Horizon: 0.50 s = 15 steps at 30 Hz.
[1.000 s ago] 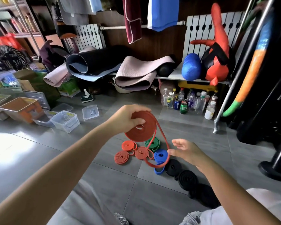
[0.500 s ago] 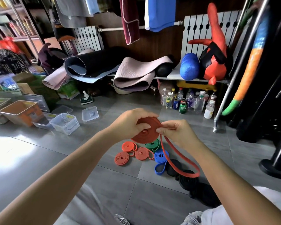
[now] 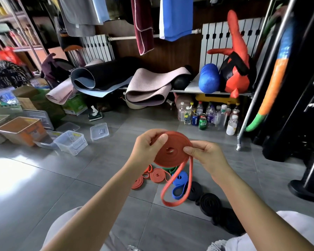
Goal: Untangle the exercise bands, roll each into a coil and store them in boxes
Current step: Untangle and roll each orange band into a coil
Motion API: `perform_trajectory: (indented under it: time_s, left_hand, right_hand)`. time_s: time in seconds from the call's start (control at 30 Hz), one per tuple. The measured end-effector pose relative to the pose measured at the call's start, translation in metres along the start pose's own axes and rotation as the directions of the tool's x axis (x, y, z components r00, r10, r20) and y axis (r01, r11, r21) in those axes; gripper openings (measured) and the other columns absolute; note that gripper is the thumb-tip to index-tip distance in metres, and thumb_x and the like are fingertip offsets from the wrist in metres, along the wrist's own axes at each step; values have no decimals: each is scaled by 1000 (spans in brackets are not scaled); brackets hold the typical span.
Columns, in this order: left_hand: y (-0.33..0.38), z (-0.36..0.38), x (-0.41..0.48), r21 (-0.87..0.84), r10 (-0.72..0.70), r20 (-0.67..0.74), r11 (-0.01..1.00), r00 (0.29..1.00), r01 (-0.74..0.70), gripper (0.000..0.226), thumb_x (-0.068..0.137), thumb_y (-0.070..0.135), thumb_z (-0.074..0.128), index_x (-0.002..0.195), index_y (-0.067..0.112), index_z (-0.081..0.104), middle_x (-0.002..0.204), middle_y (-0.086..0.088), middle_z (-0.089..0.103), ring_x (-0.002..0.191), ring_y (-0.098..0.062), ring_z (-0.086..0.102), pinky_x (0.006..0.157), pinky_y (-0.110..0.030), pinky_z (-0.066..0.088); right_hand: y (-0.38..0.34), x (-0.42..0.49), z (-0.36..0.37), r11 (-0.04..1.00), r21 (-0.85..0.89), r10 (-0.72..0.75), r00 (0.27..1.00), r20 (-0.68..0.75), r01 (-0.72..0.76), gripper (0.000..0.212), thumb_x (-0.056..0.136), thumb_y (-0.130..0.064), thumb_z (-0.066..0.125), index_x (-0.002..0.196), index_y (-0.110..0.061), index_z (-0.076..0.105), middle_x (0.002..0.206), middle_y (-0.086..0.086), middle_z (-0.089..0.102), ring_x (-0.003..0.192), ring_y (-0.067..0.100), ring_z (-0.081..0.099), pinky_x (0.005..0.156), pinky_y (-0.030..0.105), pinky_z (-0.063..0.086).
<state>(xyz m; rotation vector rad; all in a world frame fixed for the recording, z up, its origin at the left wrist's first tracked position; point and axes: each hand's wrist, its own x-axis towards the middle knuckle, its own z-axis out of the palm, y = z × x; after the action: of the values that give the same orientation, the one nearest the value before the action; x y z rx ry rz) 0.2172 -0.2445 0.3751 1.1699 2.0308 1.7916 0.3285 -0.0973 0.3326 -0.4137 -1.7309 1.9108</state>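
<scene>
I hold an orange exercise band (image 3: 171, 151) partly rolled into a flat coil above the floor. My left hand (image 3: 147, 147) grips the coil's left edge, thumb on top. My right hand (image 3: 205, 154) pinches its right edge, where the unrolled tail hangs down in a loop (image 3: 176, 187). On the grey tiles below lie rolled orange coils (image 3: 157, 175), a green coil (image 3: 169, 169) mostly hidden, a blue band (image 3: 179, 183) and black coils (image 3: 208, 201). Clear plastic boxes (image 3: 71, 142) stand on the floor at the left.
An orange bin (image 3: 20, 131) and a loose clear lid (image 3: 99, 131) sit near the boxes. Rolled mats (image 3: 145, 87) lie on a low shelf behind. Bottles and cans (image 3: 207, 116) crowd under the shelf. A metal rack leg (image 3: 240, 142) and black machine base (image 3: 306, 187) stand right.
My right hand came up from below and took hold of the coil's right edge. The coil has grown and the hanging loop has become shorter and swung under the coil.
</scene>
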Motion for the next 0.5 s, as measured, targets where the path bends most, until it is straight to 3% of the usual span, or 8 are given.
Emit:
perform_trajectory:
  time_s: [0.17, 0.27, 0.33, 0.37, 0.43, 0.5]
  left_hand:
    - [-3, -5, 4, 21, -58, 44, 998, 997, 58, 15, 92, 14, 57, 90, 27, 64, 84, 4, 66, 75, -5, 62, 68, -19, 50]
    - [1, -10, 6, 188, -82, 122, 980, 989, 58, 17, 92, 14, 56, 88, 30, 58, 82, 9, 63, 67, 2, 58, 65, -18, 45]
    - [6, -15, 8, 440, 17, 249, 889, 968, -129, 19, 88, 20, 60, 103, 31, 57, 98, 10, 62, 82, -1, 60, 73, -21, 48]
    - [8, -17, 9, 531, 68, 346, 808, 936, -255, 32, 87, 21, 62, 116, 31, 55, 107, 11, 59, 92, -5, 58, 80, -23, 47]
    - [14, -15, 12, 570, 82, 500, 718, 862, -399, 51, 86, 13, 59, 133, 32, 48, 113, 14, 53, 102, -7, 52, 89, -24, 42]
    - [16, -9, 12, 533, 62, 562, 735, 825, -419, 56, 86, 2, 53, 135, 29, 48, 117, 12, 55, 108, -9, 50, 94, -20, 39]
  right_hand:
    - [-8, 1, -2, 989, -132, -65, 997, 43, 70, 23, 73, -4, 74, 79, -26, 73, 77, -10, 74, 74, 5, 70, 65, 11, 50]
    - [-14, 4, -6, 978, -191, -66, 995, 80, 80, 23, 67, -11, 78, 79, -30, 72, 77, -11, 74, 77, 6, 70, 69, 15, 53]
    - [-18, 8, -7, 967, -247, -40, 991, 124, 70, 25, 69, -9, 78, 78, -32, 72, 80, -9, 74, 80, 9, 71, 76, 22, 55]
    - [-21, 9, -7, 956, -286, -26, 988, 151, 68, 26, 70, -8, 78, 78, -32, 72, 81, -8, 74, 81, 10, 71, 79, 25, 55]
    - [-24, 12, -5, 922, -376, -13, 980, 199, 89, 24, 71, -10, 79, 79, -31, 72, 82, -7, 75, 82, 10, 71, 80, 28, 55]
    - [-27, 13, -4, 908, -409, 0, 974, 226, 95, 20, 70, -14, 80, 82, -29, 73, 83, -3, 75, 82, 12, 71, 78, 29, 55]
